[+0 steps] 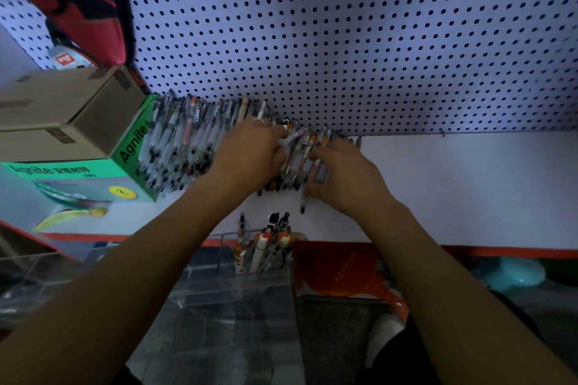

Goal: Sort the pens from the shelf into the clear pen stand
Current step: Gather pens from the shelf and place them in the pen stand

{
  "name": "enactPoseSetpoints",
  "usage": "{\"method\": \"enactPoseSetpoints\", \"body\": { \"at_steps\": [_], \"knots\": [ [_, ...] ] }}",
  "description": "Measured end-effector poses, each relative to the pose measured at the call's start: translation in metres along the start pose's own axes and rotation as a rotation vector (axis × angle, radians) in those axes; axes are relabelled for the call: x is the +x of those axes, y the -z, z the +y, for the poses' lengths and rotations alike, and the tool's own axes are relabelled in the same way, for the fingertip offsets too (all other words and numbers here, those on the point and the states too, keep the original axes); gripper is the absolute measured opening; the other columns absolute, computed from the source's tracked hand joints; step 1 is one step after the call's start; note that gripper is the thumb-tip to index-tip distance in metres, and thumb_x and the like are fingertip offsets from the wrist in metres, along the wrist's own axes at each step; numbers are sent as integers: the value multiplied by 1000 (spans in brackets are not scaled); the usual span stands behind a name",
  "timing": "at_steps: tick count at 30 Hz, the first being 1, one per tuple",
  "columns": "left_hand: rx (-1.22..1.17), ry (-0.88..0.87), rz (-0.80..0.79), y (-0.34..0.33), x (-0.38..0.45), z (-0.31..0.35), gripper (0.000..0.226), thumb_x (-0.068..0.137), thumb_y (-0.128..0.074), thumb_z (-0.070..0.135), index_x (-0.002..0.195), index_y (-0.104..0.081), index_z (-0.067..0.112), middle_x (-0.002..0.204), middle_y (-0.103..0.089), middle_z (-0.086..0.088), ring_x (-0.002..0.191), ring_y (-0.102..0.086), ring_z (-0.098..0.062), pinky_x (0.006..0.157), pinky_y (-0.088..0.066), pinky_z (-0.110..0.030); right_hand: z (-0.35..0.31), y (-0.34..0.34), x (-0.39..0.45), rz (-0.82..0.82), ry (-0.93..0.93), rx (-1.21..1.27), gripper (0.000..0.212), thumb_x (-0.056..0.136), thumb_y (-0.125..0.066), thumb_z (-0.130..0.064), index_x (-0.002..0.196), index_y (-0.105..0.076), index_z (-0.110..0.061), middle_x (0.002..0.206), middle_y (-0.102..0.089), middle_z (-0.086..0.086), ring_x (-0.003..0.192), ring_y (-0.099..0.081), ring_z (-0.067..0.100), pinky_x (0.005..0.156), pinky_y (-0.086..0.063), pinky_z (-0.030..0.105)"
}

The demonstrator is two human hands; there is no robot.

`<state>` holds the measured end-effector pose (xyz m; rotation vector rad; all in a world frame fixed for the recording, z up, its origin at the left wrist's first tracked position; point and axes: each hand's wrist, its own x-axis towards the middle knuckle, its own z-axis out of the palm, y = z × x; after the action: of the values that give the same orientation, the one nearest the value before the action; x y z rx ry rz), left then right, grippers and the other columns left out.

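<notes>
Two hands work on the shelf [469, 191]: the left hand [250, 153] and the right hand [347, 178]. The pens [184, 141] heaped along the shelf's back edge are too many and too blurred to count. One clear stand [219, 275] sits below the front edge, with about five pens in it [266, 247]. Two brown boxes [62, 116] are stacked on one green box [78, 178] at the left end.
</notes>
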<state>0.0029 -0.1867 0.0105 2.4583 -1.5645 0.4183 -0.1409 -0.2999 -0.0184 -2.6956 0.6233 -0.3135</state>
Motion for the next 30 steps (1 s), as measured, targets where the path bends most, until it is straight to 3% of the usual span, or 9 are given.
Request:
{"method": "enactPoseSetpoints", "body": {
  "at_steps": [3, 7, 9, 13, 16, 21, 26, 28, 30],
  "knots": [
    [12, 71, -40, 1, 2, 4, 26, 92, -55, 23, 110, -68, 10, 102, -61, -13, 97, -54, -31, 71, -45, -36, -5, -6, -1, -62, 25, -87, 64, 83, -74, -41, 138, -49, -20, 129, -47, 9, 121, -44, 29, 90, -45, 37],
    [8, 159, -39, 6, -8, 7, 19, 88, -58, 20, 92, -71, 7, 82, -49, -7, 73, -43, -22, 59, -34, -30, -3, -8, -1, -14, 35, -136, 51, 87, -69, -37, 132, -54, -17, 124, -51, 9, 115, -47, 28, 83, -44, 34],
    [-8, 185, -31, 11, -17, 10, 17, 85, -59, 19, 90, -70, 6, 79, -48, -6, 69, -42, -20, 55, -33, -28, -2, -8, -3, -27, 32, -128, 55, 85, -70, -37, 132, -53, -16, 124, -50, 9, 115, -47, 29, 82, -44, 34],
    [-13, 192, -118, 17, -26, 21, 21, 84, -61, 22, 100, -66, 9, 95, -55, -11, 82, -55, -27, 60, -38, -29, -5, -11, -4, -21, 35, -149, 53, 84, -71, -36, 129, -53, -14, 124, -49, 10, 111, -49, 31, 82, -46, 37],
    [25, 210, -216, 16, -22, 27, 7, 86, -58, 22, 83, -55, 17, 79, -44, -3, 66, -47, -22, 50, -28, -25, -6, -11, -3, 35, 38, -155, 41, 88, -66, -35, 122, -58, -13, 120, -52, 10, 106, -51, 30, 78, -47, 36],
    [179, 216, -350, 20, -10, 34, 27, 87, -61, 34, 77, -45, 14, 69, -36, -1, 64, -45, -20, 58, -39, -29, -3, -7, -3, 150, 27, -67, 36, 88, -63, -34, 116, -63, -11, 113, -55, 10, 101, -54, 28, 74, -47, 34],
    [102, 277, -391, 19, 3, 36, 39, 90, -53, 45, 65, -41, 17, 66, -45, -2, 56, -43, -17, 56, -40, -28, 1, 1, -3, 351, -29, 145, 18, 93, -57, -23, 94, -64, -6, 77, -51, 1, 67, -44, 15, 56, -26, 28],
    [1, 328, -371, 18, 6, 36, 41, 93, -47, 43, 63, -44, 15, 62, -46, -4, 54, -43, -19, 52, -35, -25, 4, 4, -1, 395, -75, 227, 19, 95, -53, -18, 88, -66, -6, 66, -53, 1, 53, -42, 10, 51, -29, 28],
    [-136, 395, -378, 19, 12, 34, 42, 95, -40, 39, 62, -42, 14, 61, -44, -4, 53, -40, -19, 50, -31, -25, 6, 10, 0, 395, -146, 342, 22, 96, -51, -16, 89, -71, -9, 67, -62, 5, 53, -52, 14, 50, -43, 32]
  ]
}}
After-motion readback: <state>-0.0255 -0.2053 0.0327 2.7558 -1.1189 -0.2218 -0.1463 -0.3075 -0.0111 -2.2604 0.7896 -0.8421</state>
